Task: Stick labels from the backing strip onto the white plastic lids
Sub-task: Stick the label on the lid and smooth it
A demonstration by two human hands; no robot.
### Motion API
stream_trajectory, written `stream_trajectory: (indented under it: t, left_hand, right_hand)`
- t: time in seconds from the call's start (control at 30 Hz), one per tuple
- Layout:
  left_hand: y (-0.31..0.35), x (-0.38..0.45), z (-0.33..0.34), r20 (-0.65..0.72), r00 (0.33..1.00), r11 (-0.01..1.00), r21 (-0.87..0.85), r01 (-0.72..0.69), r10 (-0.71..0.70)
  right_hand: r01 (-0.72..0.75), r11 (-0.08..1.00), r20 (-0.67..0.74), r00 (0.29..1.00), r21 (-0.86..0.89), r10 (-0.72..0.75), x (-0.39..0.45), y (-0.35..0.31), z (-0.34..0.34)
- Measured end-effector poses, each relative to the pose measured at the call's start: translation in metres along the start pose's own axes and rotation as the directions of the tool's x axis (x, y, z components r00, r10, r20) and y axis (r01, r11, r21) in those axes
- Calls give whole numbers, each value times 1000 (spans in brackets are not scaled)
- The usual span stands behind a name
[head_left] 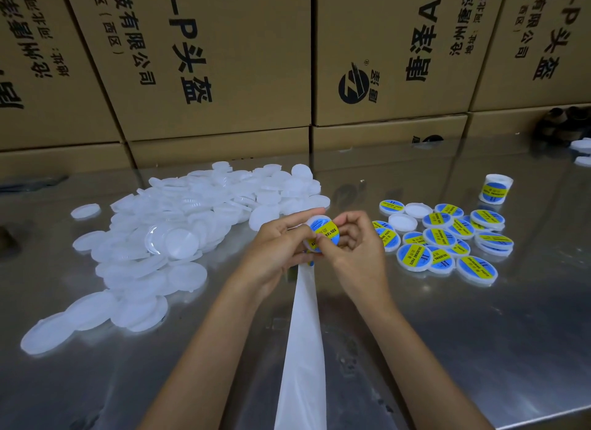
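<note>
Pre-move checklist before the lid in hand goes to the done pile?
1. Lid held by left hand: ok.
2. Label on lid, right hand pinching its edge: ok.
3. Label centred, fully pressed: cannot tell.
4. Backing strip hangs below the hands: ok.
5. Labelled lids pile on right has room: ok.
6. Blank lids pile on left stocked: ok.

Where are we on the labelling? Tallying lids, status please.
Both hands, left hand and right hand, on one lid, label going on. Backing strip hangs below. Unlabelled pile left, labelled lids right. Nothing obstructing.
</note>
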State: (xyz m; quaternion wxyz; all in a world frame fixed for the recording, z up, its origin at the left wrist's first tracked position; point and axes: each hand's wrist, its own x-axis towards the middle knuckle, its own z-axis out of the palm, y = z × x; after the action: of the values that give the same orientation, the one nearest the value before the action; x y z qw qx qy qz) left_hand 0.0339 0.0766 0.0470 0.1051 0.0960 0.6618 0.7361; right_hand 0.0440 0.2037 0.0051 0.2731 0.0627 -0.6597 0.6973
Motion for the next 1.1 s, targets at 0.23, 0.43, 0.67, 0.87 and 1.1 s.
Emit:
stream_trajectory:
  t: [0.23, 0.43, 0.67, 0.87, 1.1]
  left_hand:
    - [-2, 1, 3, -40, 999, 997, -76, 12, -16]
    - [1, 0, 2, 61, 992, 931, -344, 124, -109]
    - [1, -2, 4, 78, 991, 940, -315, 130, -112]
    - [5, -1, 1, 26, 995, 981, -166, 97, -94]
    - [3, -2, -2, 82, 994, 990, -117, 80, -71]
  right_hand:
    - [56, 980, -74, 995, -192, -72, -1, 6, -1]
    - [-1, 960, -63, 998, -280, -17, -2, 5, -3]
    - [67, 817, -65, 990, -572, -126, -6, 4, -5]
    - [92, 794, -35, 989, -601, -141, -6, 6, -4]
    - [62, 843, -64, 991, -534, -114, -3, 9, -7]
